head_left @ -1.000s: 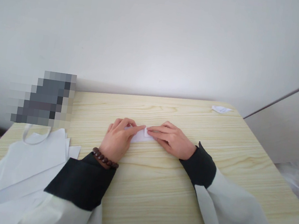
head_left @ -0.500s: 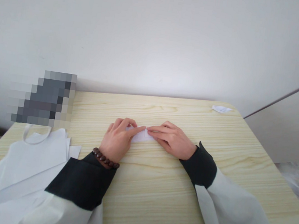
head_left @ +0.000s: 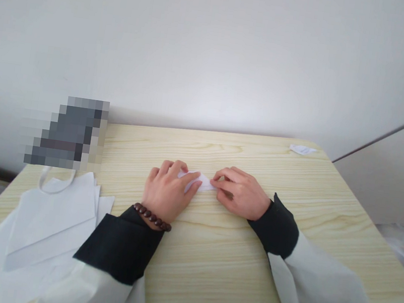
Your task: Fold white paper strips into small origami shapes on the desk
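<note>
A small folded piece of white paper [head_left: 205, 184] lies on the wooden table between my hands. My left hand [head_left: 168, 189], with a dark beaded bracelet at the wrist, presses on its left part, thumb and index finger over the paper. The fingertips of my right hand [head_left: 243, 192] pinch the paper's pointed right end. My left fingers cover part of the paper, so its whole shape is hidden.
White sheets of paper [head_left: 53, 221] are piled at the table's left, with a white loop-shaped strip [head_left: 56, 186] on top. Behind them is a pixelated dark object [head_left: 73, 128]. A small folded white paper piece [head_left: 302, 149] lies near the far right corner. A wall [head_left: 216, 53] borders the table's back.
My left thumb has come down onto the paper. My right fingertips now pinch its right end, which looks pointed. The view has shifted slightly.
</note>
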The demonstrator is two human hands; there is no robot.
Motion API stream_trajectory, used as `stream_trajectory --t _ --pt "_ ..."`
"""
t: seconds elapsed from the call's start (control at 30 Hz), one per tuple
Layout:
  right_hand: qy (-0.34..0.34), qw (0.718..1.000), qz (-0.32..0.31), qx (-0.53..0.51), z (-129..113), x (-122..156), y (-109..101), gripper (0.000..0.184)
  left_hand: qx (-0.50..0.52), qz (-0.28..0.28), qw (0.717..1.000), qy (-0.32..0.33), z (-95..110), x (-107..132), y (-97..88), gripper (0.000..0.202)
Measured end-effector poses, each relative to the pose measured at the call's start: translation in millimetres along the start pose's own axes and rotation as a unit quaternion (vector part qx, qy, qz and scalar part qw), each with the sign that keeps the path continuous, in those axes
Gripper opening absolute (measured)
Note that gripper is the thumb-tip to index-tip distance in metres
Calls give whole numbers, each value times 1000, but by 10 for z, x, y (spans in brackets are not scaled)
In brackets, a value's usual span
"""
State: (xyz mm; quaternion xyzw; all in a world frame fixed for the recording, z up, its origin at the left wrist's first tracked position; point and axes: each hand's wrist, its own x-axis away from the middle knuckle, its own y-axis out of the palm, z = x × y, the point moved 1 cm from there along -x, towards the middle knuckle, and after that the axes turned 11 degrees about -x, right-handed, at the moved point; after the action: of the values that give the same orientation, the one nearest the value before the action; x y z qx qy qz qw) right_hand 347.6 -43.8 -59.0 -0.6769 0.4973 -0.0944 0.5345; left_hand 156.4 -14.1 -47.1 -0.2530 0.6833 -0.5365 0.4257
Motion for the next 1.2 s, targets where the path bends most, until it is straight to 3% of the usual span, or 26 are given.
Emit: stream_trajectory --t 0.27,0.4,0.57,0.7,0.97,1.2 --pt "17 999 31 -15 -13 -23 27 20 52 -28 998 -12 -53 -37 92 33" --pt "40 998 44 -36 -10 -44 52 18 130 -41 990 -22 -72 -63 95 25" --pt "48 997 33 -44 -28 -68 57 19 262 -54 962 -61 -43 -102 54 11" --pt "28 997 18 -62 -52 -67 55 20 337 -76 937 -38 -3 -112 15 15" --pt "3 999 14 -49 -77 -79 59 15 297 -76 952 -6 31 -89 -19 18" --pt "11 998 16 -59 -23 -52 -3 13 298 -106 948 -40 -21 -90 -28 19"
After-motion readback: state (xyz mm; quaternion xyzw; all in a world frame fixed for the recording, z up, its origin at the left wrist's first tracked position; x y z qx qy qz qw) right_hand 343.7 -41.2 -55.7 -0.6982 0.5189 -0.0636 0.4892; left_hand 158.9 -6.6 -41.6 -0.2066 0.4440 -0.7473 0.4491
